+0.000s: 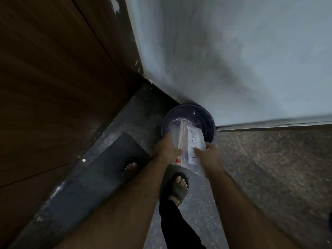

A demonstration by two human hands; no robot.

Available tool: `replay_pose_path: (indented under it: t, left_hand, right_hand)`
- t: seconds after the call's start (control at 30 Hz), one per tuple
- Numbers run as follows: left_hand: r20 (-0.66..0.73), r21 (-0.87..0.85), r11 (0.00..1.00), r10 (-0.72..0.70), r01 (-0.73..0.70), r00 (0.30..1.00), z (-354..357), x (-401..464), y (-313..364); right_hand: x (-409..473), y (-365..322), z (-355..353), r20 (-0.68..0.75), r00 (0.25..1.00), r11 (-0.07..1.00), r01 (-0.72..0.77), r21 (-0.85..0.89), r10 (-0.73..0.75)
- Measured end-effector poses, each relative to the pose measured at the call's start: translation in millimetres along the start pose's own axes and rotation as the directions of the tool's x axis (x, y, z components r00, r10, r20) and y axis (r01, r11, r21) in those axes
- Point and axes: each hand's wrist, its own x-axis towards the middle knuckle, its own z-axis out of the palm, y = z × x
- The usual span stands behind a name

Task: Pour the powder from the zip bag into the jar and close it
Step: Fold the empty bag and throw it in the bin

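A clear zip bag (190,141) with a white label reading "MILK POWDER" hangs between both hands above a round dark purple bin (203,119) on the floor. My left hand (166,147) grips the bag's left edge. Its right side is pinched by my right hand (209,152). The bag looks nearly flat and its far end reaches over the bin's opening. Pale scraps lie inside the bin. No jar is in view.
A pale wall (233,60) rises behind the bin, and a brown wooden door (53,78) stands to the left. A dark mat (100,169) lies on the speckled floor (269,168). My sandalled feet (177,187) stand just before the bin.
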Motion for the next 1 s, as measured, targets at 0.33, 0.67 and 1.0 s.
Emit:
replay_pose_path:
  t: [0.33, 0.67, 1.0]
  left_hand:
    - [0.053, 0.167, 0.979, 0.113, -0.12, 0.992, 51, 132, -17]
    - [0.064, 0.26, 0.958, 0.104, -0.118, 0.992, 54, 105, -21]
    - [-0.025, 0.389, 0.892, 0.259, -0.229, 0.966, -74, -82, 25]
  right_hand:
    - [156, 38, 29, 0.002, 1.0, 0.965, 0.024, -0.262, -0.024]
    - [132, 43, 21, -0.037, 0.982, 0.87, 0.146, -0.471, -0.184]
    - [-54, -70, -20, 0.236, 0.898, 0.652, 0.432, -0.623, -0.371]
